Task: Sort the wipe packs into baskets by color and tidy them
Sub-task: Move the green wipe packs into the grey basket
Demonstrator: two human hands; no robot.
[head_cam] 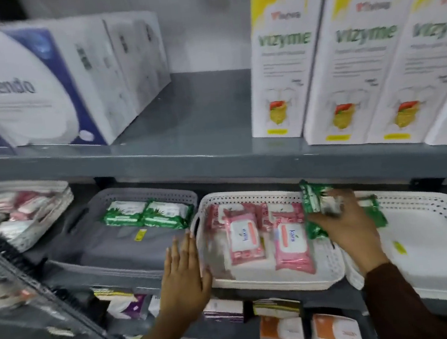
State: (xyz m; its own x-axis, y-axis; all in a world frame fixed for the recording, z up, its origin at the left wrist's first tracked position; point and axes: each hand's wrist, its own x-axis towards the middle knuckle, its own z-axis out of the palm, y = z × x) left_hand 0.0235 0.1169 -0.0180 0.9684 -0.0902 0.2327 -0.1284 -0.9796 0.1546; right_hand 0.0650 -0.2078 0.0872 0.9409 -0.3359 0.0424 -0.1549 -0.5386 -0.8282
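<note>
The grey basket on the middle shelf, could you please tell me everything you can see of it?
The grey basket looks like plastic, with perforated walls, a slot handle at its left end and a small yellow sticker on its floor. It sits flat on the shelf, left of the white basket. Two green wipe packs lie side by side at its back; the rest is bare. The open left hand hovers at its front right corner.

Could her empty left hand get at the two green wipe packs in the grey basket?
Probably yes: the left hand is open, and the green wipe packs lie uncovered in the open grey plastic basket beside it.

green packs [146, 213], pink packs [244, 236], grey basket [131, 249]
</note>
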